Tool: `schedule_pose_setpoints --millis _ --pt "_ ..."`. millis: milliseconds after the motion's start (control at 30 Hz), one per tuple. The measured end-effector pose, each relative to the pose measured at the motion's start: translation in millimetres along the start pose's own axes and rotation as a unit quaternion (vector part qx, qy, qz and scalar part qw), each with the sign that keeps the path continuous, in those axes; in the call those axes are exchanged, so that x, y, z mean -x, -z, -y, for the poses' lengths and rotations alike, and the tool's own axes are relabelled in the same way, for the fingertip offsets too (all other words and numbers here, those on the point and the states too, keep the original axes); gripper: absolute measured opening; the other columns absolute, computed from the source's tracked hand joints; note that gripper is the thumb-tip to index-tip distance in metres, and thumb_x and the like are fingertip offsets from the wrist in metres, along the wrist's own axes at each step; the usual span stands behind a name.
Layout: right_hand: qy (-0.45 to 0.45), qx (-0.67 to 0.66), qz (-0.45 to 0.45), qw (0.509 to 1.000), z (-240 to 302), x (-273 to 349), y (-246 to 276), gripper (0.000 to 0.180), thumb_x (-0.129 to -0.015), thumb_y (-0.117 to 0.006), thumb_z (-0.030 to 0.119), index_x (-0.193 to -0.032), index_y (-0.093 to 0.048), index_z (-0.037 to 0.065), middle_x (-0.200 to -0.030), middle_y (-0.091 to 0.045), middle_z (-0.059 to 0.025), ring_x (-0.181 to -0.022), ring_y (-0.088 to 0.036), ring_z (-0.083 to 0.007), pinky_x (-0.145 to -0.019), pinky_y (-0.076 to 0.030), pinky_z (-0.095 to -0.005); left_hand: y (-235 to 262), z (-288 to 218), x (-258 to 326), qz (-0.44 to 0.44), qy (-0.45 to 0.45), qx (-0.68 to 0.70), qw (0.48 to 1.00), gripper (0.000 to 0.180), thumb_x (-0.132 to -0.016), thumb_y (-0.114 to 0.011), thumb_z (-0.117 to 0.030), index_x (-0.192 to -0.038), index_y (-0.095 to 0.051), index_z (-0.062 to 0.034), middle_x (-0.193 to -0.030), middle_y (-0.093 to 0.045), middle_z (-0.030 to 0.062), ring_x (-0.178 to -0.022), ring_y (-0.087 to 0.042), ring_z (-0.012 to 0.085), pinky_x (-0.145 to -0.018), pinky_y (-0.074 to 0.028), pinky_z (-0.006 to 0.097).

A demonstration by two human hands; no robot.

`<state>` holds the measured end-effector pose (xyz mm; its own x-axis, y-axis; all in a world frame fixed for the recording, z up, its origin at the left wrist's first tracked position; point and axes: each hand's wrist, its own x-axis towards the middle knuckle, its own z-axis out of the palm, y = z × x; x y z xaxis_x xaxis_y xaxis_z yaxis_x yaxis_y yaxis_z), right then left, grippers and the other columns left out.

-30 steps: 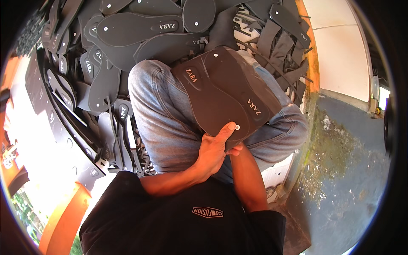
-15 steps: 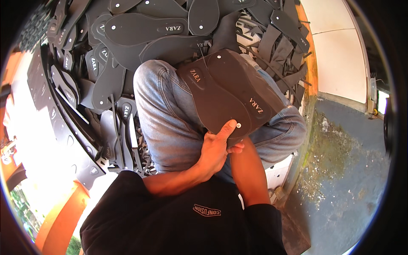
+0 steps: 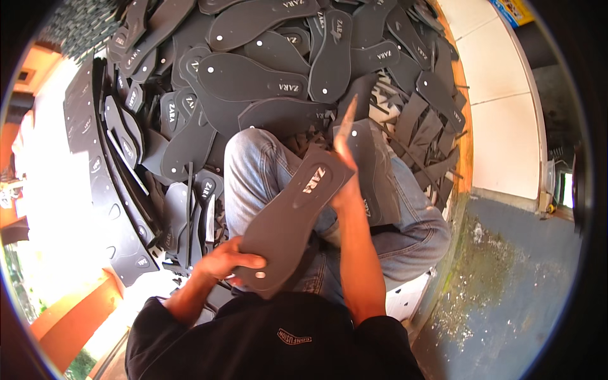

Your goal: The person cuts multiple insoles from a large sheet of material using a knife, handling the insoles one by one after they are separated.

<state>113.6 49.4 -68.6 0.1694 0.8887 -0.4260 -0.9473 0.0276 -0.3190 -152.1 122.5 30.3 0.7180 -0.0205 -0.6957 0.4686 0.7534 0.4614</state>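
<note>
**Head view: a dark insole held at both ends over the lap**

Head camera looks down on a person in blue jeans (image 3: 266, 171) sitting among a heap of dark cut insoles (image 3: 253, 76). The left hand (image 3: 225, 261) is closed around the heel end of one dark grey insole (image 3: 291, 221), thumb on top near a small punched hole. The right hand (image 3: 345, 161) stands edge-on with fingers stretched up, its palm pressed against the toe end; it looks open rather than gripping, though the angle hides the thumb. The insole lies slantwise across the lap, heel near, toe far. Another dark sheet (image 3: 373, 171) rests on the right thigh just behind it.

Judged by its thin, flat cut, the insole is light and bendy, not fragile; holding it by heel and toe edges should suit.
</note>
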Motion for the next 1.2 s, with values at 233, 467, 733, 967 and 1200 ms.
schedule_pose_setpoints --millis 233,467,733,967,1200 --pt "0.052 0.277 -0.168 0.945 40 73 -13 0.024 -0.08 -0.071 0.022 -0.079 -0.055 0.004 -0.054 -0.043 0.003 -0.038 -0.036 -0.007 -0.036 -0.029 -0.024 52 -31 -37 -0.189 -0.242 0.092 0.947 0.044 -0.087 -0.057 -0.035 -0.112 -0.053 0.0023 -0.093 -0.061 0.0106 -0.074 -0.064 0.0178 -0.061 -0.055 0.028" --pt "0.069 0.373 -0.225 0.898 -46 145 -4 0.025 -0.084 -0.068 0.021 -0.074 -0.051 0.005 -0.056 -0.05 0.002 -0.044 -0.043 -0.0058 -0.041 -0.033 -0.0243 -1 -55 -84 -0.253 -0.467 0.185 0.826 0.03 -0.087 -0.062 -0.016 -0.113 -0.058 -0.0017 -0.105 -0.063 0.0083 -0.097 -0.06 0.0175 -0.085 -0.048 0.031" --pt "0.134 0.69 -0.28 0.654 -41 178 -12 0.037 -0.085 -0.065 0.029 -0.065 -0.053 0.0 -0.049 -0.05 -0.0145 -0.044 -0.051 -0.0308 -0.045 -0.04 -0.0379 -28 -54 -76 -0.142 -0.157 -0.015 0.977 0.028 -0.082 -0.068 -0.023 -0.098 -0.064 0.0006 -0.082 -0.067 0.0074 -0.068 -0.064 0.0145 -0.062 -0.052 0.025" --pt "0.142 0.708 -0.272 0.636 -51 180 -6 0.037 -0.086 -0.065 0.025 -0.064 -0.051 0.0 -0.045 -0.039 -0.0113 -0.04 -0.034 -0.0187 -0.041 -0.033 -0.0349 -43 -41 -74 -0.091 -0.097 -0.021 0.991 0.029 -0.083 -0.068 -0.025 -0.094 -0.064 0.0016 -0.077 -0.066 0.0075 -0.063 -0.063 0.0129 -0.055 -0.05 0.023" --pt "0.075 0.722 -0.267 0.634 -47 178 -14 0.027 -0.081 -0.064 0.019 -0.065 -0.053 0.001 -0.052 -0.052 -0.018 -0.05 -0.054 -0.039 -0.049 -0.041 -0.0423 -45 -43 -70 -0.065 -0.098 -0.084 0.989 0.03 -0.084 -0.068 -0.025 -0.097 -0.065 0.0018 -0.079 -0.067 0.0063 -0.064 -0.062 0.0106 -0.057 -0.049 0.022"
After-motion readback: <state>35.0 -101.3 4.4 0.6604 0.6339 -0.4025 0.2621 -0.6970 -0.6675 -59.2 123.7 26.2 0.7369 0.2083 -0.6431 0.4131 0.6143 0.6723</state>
